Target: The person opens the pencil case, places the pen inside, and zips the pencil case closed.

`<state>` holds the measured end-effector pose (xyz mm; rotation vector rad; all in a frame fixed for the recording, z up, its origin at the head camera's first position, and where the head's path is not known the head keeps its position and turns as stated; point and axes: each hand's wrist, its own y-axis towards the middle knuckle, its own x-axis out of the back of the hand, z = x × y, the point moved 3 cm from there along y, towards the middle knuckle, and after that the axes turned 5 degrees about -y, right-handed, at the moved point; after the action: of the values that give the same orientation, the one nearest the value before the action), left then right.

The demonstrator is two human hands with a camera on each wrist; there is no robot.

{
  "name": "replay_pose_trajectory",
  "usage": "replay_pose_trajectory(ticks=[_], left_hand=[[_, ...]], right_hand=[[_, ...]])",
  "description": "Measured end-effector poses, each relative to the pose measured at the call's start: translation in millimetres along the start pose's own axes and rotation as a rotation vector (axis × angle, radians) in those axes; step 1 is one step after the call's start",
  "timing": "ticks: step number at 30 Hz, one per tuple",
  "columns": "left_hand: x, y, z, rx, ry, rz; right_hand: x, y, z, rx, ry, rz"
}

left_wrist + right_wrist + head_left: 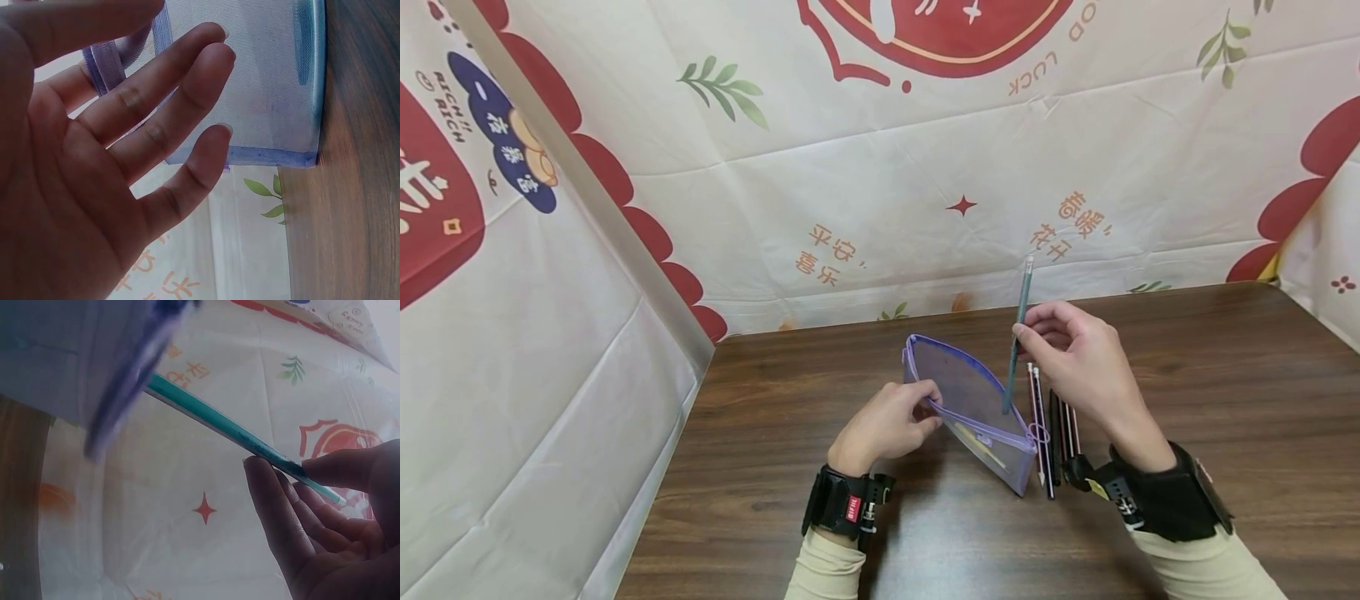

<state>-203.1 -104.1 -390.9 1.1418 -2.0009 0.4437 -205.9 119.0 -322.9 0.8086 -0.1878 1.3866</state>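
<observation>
My left hand pinches the zippered rim of a purple mesh pencil case between thumb and index finger, and the case's mouth gapes wide. In the left wrist view the other fingers stretch loosely beside the mesh. My right hand pinches a teal pencil between thumb and fingertips, near the pencil's upper half. Steeply tilted, the pencil has its lower end inside the case's mouth; in the right wrist view the pencil passes behind the purple edge. Something thin and yellow shows through the mesh.
Several pencils lie side by side on the brown wooden table, just right of the case and partly under my right hand. A white printed cloth hangs behind the table. Another cloth-covered panel stands along the left side.
</observation>
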Motion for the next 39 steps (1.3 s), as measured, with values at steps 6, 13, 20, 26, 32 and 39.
replay_pose_trajectory(ticks=[6,13,20,26,32,39], left_hand=[[0.0,-0.3,0.3,0.005,0.000,0.000],[0.3,-0.7,0.4,0.001,-0.002,-0.002],[-0.1,-0.8,1.3,-0.002,-0.008,-0.002],[-0.2,0.1,1.7,-0.008,-0.006,-0.007],[0.0,0.8,1.4,-0.011,-0.005,-0.003],[0.3,1.0,1.1,-0.013,-0.001,-0.008]], right_hand=[[-10.0,-2,1,0.035,-0.056,0.020],[-20.6,-2,-2,0.086,-0.075,0.056],[-31.6,-3,-4,0.115,-0.050,0.124],[-36.0,-3,-6,0.117,-0.115,0.152],[-37.6,-3,-7,0.119,-0.143,0.190],[-39.7,-3,-6,0.127,-0.164,0.213]])
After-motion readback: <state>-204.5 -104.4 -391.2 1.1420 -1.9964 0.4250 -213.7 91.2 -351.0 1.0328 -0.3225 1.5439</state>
